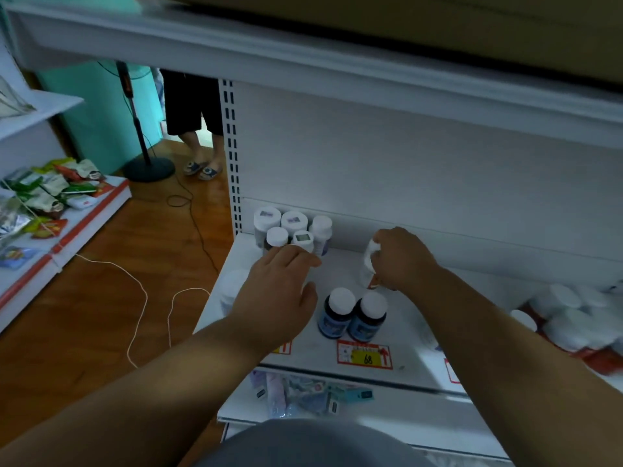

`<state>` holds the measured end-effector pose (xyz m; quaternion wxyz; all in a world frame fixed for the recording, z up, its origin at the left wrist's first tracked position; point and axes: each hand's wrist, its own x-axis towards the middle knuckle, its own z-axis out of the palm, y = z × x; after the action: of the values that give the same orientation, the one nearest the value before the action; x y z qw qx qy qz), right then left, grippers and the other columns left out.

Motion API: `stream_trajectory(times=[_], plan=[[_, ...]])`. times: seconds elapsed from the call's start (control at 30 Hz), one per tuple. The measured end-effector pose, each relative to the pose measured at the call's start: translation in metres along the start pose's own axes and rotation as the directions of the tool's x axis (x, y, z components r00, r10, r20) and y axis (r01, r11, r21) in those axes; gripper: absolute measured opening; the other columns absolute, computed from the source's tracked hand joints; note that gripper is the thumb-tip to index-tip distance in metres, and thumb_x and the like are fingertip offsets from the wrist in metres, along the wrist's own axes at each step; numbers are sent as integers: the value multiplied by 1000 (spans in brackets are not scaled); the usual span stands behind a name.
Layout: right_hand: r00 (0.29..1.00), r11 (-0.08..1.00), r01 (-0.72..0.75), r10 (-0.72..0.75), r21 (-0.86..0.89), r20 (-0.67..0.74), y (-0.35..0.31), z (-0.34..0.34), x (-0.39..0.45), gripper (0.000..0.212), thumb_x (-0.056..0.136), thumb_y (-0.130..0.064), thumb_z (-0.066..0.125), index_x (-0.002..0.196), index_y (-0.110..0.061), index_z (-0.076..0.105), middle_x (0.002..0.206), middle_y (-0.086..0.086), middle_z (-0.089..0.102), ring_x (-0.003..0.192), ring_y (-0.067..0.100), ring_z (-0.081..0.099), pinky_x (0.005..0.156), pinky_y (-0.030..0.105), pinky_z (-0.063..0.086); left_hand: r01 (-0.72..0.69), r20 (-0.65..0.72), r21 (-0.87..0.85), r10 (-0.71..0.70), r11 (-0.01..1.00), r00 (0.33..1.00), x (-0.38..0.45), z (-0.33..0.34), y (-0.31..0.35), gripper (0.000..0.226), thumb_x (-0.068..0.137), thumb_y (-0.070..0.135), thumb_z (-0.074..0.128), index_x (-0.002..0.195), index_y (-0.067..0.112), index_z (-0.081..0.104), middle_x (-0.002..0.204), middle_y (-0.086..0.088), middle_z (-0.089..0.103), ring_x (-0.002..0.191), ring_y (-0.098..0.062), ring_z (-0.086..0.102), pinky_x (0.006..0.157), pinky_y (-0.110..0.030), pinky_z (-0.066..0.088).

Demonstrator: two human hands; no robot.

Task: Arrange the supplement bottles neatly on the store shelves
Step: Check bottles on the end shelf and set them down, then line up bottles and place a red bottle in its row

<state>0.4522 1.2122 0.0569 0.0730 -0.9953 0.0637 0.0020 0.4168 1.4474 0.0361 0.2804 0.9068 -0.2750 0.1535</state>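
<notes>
Centrally, right hand (403, 261) grips white bottle (368, 264), upright, mid-frame; back cluster (291, 230) lies left, nearer left hand (279, 291), fingers straight, touching it.

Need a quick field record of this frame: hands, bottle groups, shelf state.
left hand: open, fingers reaching toward the back cluster, holding nothing
right hand: grips a white bottle above the shelf
back cluster: five white-capped bottles upright at the shelf's rear left corner
dark blue bottles: two, upright, side by side near the front edge
right pile: white bottles, blurred, not lined up
shelf: white, price tag on its front edge
task state: unfinished
</notes>
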Motion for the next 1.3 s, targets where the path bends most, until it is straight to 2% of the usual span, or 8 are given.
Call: stream_trajectory(times=[0.3,0.47,0.6,0.73,0.9,1.0,1.17,1.3], plan=[[991,985,130,-130,-112,9,23,14,8,17,90,-23,58,104,-13,55,105,3,62,85,18,56,70,24,33,88,53,-32,-87,996,995,17,21,20,34,84,28,53,117,23,60,116,2,58,109,-21,51,93,-39,45],[990,991,129,-127,-24,66,13,11,4,25,90,-21,58,111,-10,50,105,9,62,81,20,53,63,27,33,133,33,-57,-131,989,991,19,24,24,32,87,24,59,118,23,59,116,2,58,108,-20,51,93,-33,42],[995,978,73,-58,196,-82,5,-7,-4,34,90,-34,57,117,-14,54,107,4,57,84,15,47,70,28,37,151,-13,-148,-154,977,988,20,19,23,37,87,33,58,122,21,56,117,1,58,108,-19,50,92,-30,41],[989,849,42,38,527,-140,-16,-34,-24,33,90,-46,58,103,-17,58,98,2,64,83,17,62,64,27,45,247,-11,-267,-259,932,966,18,8,22,60,84,56,55,132,20,47,128,0,53,115,-17,47,96,-34,42],[980,518,-30,181,855,-76,-54,-46,-52,46,79,-53,69,78,-12,50,75,9,61,65,19,66,50,26,49,301,180,-436,-246,848,952,16,-13,18,91,68,82,46,142,29,35,136,9,46,120,-8,46,101,-38,44],[978,424,-24,197,905,-66,-71,-48,-70,46,79,-47,72,79,-5,52,69,6,59,56,10,59,53,26,49,300,291,-531,-162,793,943,8,-21,16,87,69,82,50,140,35,35,132,14,50,118,-2,51,98,-36,47],[961,459,-8,249,888,-121,-80,-45,-111,54,74,-56,70,86,-5,58,80,16,66,74,31,66,66,44,55,271,374,-637,-18,722,927,-12,-37,33,37,79,53,61,110,45,44,106,21,59,93,19,54,73,-2,40],[920,512,-60,362,857,-152,-72,-38,-149,45,69,-58,70,82,-15,63,80,13,67,79,33,66,72,51,56,283,448,-672,71,684,891,-27,-32,53,26,85,38,66,97,47,44,95,26,57,83,25,52,66,2,38]])
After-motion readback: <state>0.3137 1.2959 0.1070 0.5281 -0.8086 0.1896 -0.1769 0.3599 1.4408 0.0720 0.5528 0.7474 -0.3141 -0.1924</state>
